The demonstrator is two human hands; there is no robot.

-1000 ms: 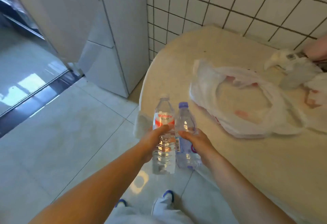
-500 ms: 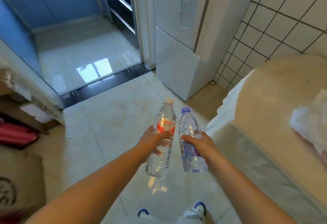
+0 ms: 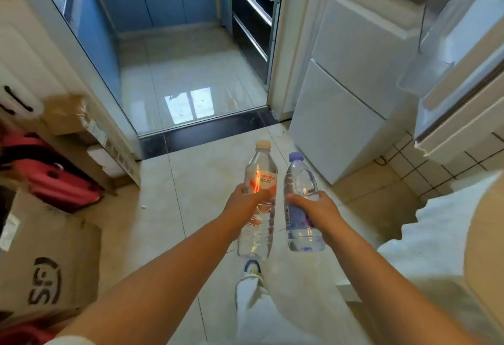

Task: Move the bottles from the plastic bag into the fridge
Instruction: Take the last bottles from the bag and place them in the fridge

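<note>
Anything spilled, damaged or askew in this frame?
Nothing stands out. The left hand holds the red-label bottle and the right hand the blue-cap bottle, both capped and roughly upright. No spill shows on the floor.

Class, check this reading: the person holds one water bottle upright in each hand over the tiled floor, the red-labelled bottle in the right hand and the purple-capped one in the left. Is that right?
Not quite: the hands are swapped. In the head view the left hand grips the red-labelled bottle and the right hand grips the purple-capped bottle. The rest stands: one bottle per hand, roughly upright, over the tiled floor.
</note>
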